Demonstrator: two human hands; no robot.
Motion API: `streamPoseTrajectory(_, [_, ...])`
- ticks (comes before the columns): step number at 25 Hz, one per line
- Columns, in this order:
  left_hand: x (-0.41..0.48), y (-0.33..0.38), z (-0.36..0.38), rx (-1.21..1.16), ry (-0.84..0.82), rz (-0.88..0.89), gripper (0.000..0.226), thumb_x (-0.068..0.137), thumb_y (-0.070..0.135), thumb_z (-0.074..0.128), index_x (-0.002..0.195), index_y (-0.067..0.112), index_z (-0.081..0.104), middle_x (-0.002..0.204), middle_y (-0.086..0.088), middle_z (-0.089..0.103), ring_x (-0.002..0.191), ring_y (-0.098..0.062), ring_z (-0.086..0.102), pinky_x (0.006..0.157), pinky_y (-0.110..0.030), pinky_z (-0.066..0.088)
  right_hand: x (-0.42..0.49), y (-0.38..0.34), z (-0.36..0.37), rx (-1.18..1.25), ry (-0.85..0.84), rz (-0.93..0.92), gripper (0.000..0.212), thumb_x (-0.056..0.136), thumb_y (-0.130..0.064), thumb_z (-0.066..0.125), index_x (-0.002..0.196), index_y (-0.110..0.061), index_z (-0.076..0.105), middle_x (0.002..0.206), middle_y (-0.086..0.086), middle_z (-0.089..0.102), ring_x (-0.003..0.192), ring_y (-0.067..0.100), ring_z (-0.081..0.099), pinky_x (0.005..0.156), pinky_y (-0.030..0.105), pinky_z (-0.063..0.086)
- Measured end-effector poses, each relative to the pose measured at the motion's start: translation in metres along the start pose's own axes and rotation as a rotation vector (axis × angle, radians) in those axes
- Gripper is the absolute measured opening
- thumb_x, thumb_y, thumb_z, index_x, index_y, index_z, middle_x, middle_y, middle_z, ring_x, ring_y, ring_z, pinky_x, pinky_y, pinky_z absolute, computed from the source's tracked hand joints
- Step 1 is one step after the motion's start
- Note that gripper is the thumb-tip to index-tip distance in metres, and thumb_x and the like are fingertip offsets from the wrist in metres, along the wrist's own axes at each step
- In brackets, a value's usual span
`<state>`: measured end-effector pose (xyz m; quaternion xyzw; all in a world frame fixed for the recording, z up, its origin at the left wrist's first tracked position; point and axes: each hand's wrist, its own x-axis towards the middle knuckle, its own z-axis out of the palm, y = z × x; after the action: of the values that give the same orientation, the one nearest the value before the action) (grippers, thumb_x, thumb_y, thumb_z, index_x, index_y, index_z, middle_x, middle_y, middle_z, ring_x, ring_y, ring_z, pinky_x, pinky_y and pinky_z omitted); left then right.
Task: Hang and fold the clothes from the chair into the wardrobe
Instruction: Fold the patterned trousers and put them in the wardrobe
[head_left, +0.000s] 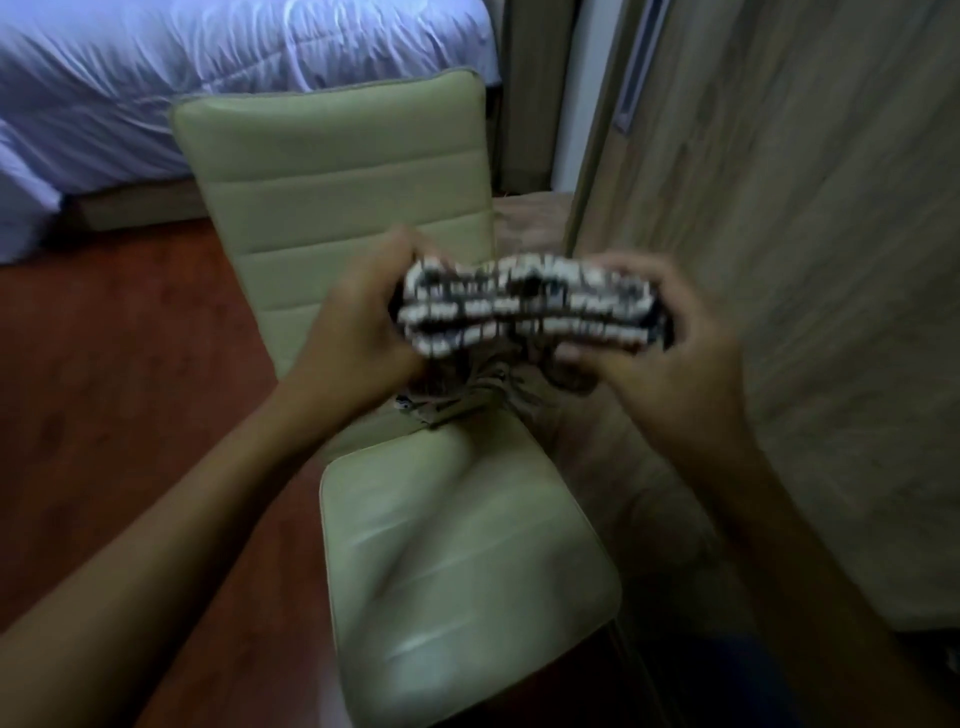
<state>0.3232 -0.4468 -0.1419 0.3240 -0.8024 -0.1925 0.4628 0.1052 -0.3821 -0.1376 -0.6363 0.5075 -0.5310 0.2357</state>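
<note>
Head | left hand (358, 332), right hand (670, 358): fingers clamped on folded garment (524, 306) | over chair (457, 545)

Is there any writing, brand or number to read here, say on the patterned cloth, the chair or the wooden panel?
No text can be read.
Black-and-white cloth, gripped by the left hand and right hand: a blurred pattern, no letters.
Chair and wooden panel: no markings show.
</note>
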Motion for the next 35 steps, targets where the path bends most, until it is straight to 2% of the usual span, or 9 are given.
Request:
streamPoseTrajectory(5, [-0.178,-0.026,0.059,-0.135,-0.324,-0.186,0.020,0.083,0.024,0.069,0.098,0.020,0.057,0.100,0.007,0.055,0.093,-0.007,0.055,0.075,-0.024,0.046,-0.147,0.087,0.028,-0.164,-0.247,0.174,0.038,0.069,-0.041,0.071,0.103,-0.033,0.056,0.100,-0.012,0.062,0.095,-0.003,0.057,0.083,0.012,0.046])
streamPoseTrajectory(10, [-0.299,-0.060,0.106,-0.159,-0.605,-0.606,0.058,0.074,0.022,0.072,0.109,0.058,0.042,0.110,0.017,0.060,0.096,-0.002,0.060,0.075,-0.022,0.048,-0.237,0.159,0.062,-0.159,-0.448,0.500,0.060,0.068,0.005,0.070,0.091,-0.048,0.055,0.100,-0.012,0.058,0.093,-0.007,0.054,0.074,0.000,0.037])
streamPoseTrajectory(14, [-0.292,-0.084,0.125,-0.158,-0.536,-0.761,0.059,0.082,0.011,0.071,0.123,0.042,0.043,0.111,0.010,0.063,0.087,-0.005,0.065,0.077,-0.030,0.055,-0.218,0.186,0.077,-0.051,-0.331,0.724,0.049,0.075,-0.001,0.074,0.102,-0.037,0.053,0.113,-0.003,0.059,0.104,0.013,0.056,0.086,0.020,0.048])
streamPoseTrajectory(16, [-0.272,-0.098,0.133,-0.172,-0.487,-0.832,0.057,0.086,0.019,0.068,0.133,0.028,0.037,0.090,0.006,0.061,0.068,0.001,0.063,0.060,-0.014,0.048,-0.196,0.201,0.082,-0.015,-0.242,0.811,0.050,0.076,-0.007,0.075,0.115,-0.029,0.051,0.117,-0.002,0.058,0.105,0.013,0.055,0.082,0.020,0.047])
streamPoseTrajectory(19, [-0.254,-0.120,0.144,-0.185,-0.415,-0.934,0.074,0.085,0.020,0.069,0.140,0.030,0.021,0.098,-0.008,0.060,0.078,-0.025,0.061,0.063,-0.011,0.044,-0.175,0.217,0.091,-0.115,-0.150,0.829,0.056,0.082,-0.007,0.070,0.129,-0.023,0.044,0.131,0.003,0.050,0.115,0.019,0.051,0.079,0.019,0.041])
streamPoseTrajectory(21, [-0.257,-0.131,0.151,-0.090,-0.335,-0.905,0.087,0.078,0.016,0.075,0.144,0.025,0.019,0.134,-0.008,0.046,0.107,-0.026,0.054,0.091,-0.029,0.045,-0.178,0.222,0.093,-0.290,-0.171,0.805,0.055,0.086,-0.011,0.065,0.134,-0.020,0.041,0.141,0.004,0.037,0.121,0.021,0.046,0.082,0.022,0.038])
streamPoseTrajectory(24, [-0.273,-0.124,0.150,0.189,-0.309,-0.645,0.071,0.078,0.021,0.071,0.139,0.019,0.034,0.139,-0.005,0.039,0.124,-0.017,0.036,0.104,-0.039,0.034,-0.208,0.225,0.090,-0.469,-0.354,0.550,0.050,0.090,-0.027,0.060,0.136,-0.018,0.041,0.145,0.003,0.034,0.127,0.022,0.042,0.094,0.032,0.043])
streamPoseTrajectory(29, [-0.320,-0.130,0.130,0.363,-0.777,-0.227,0.068,0.080,0.054,0.060,0.137,0.023,0.040,0.146,-0.002,0.039,0.133,-0.020,0.037,0.105,-0.043,0.040,-0.252,0.248,0.078,-0.891,-1.023,0.183,0.095,0.078,-0.042,0.067,0.151,-0.021,0.010,0.159,-0.002,-0.002,0.147,0.024,0.000,0.116,0.053,0.014])
streamPoseTrajectory(35, [-0.324,-0.162,0.133,0.462,-0.988,-0.267,0.106,0.070,0.027,0.075,0.151,0.024,0.006,0.158,0.004,0.002,0.147,-0.016,0.002,0.118,-0.037,0.013,-0.250,0.265,0.085,-0.990,-0.939,0.162,0.090,0.044,-0.010,0.088,0.129,-0.014,0.058,0.141,0.003,0.050,0.124,0.023,0.053,0.089,0.052,0.048])
